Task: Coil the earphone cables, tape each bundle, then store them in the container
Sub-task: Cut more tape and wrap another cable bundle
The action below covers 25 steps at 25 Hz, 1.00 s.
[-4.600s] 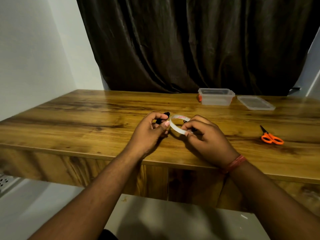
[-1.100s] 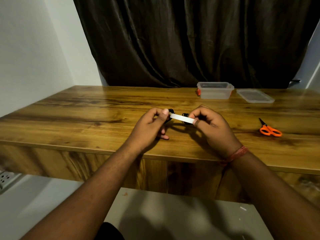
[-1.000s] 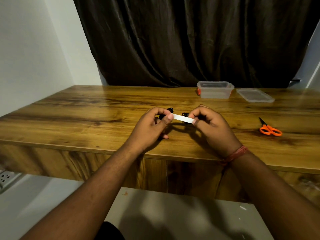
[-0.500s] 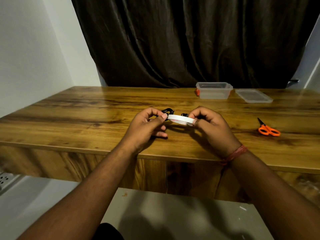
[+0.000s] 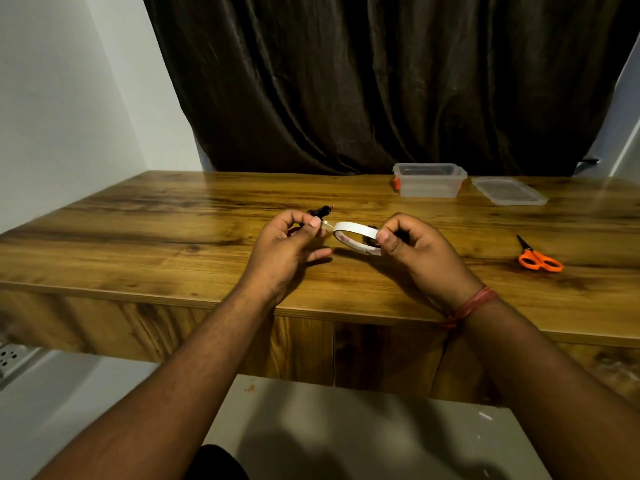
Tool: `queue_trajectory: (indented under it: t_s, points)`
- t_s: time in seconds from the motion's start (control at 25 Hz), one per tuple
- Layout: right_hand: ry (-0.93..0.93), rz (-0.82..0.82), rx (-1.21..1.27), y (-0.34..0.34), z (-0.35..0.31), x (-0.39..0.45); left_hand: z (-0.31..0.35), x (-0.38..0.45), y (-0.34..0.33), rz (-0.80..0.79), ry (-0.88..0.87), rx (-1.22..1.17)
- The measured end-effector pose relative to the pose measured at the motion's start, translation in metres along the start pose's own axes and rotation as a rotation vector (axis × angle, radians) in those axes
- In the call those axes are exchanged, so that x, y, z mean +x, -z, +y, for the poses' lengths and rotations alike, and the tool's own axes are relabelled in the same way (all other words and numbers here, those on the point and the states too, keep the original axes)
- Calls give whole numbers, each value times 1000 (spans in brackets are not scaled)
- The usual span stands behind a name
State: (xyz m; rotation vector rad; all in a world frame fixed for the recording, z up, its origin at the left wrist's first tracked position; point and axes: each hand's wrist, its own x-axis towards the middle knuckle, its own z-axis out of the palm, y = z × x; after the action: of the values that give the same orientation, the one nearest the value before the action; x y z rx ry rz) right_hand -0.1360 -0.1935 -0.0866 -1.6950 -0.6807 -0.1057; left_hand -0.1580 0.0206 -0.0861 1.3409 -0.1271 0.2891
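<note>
Over the wooden table (image 5: 138, 244), my left hand (image 5: 287, 247) holds a black coiled earphone bundle (image 5: 319, 212) and pinches the clear free end of the tape (image 5: 327, 224). A white tape roll (image 5: 355, 236) is gripped in my right hand (image 5: 415, 251), a short way to the right of the left hand. A dark bit of cable shows behind the roll by my right fingers. The clear plastic container (image 5: 429, 180) stands open at the back right, with its lid (image 5: 508, 191) lying beside it.
Orange-handled scissors (image 5: 538, 258) lie on the table to the right of my right hand. A dark curtain hangs behind the table and a white wall stands at the left. A power strip (image 5: 10, 358) sits low at the left edge.
My hands have drawn apart, pulling a short clear length of tape off the roll. The roll has tilted from edge-on to show its opening.
</note>
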Motion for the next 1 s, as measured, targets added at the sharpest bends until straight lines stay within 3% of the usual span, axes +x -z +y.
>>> queue_trajectory:
  t_s: [0.12,0.36,0.8,0.88,1.0]
  points:
    - [-92,-40,218,1,3,1,3,0,3,-61,25,-145]
    - [-114,-74,406,1,5,3,9,-3,6,-137,82,-426]
    - [-117,125,271,5,3,2,12,-4,3,-89,111,-408]
    - [-114,229,73,18,3,-4,11,-3,3,-79,125,-369]
    - [-60,344,-623,58,-1,-23,10,-2,3,-68,131,-336]
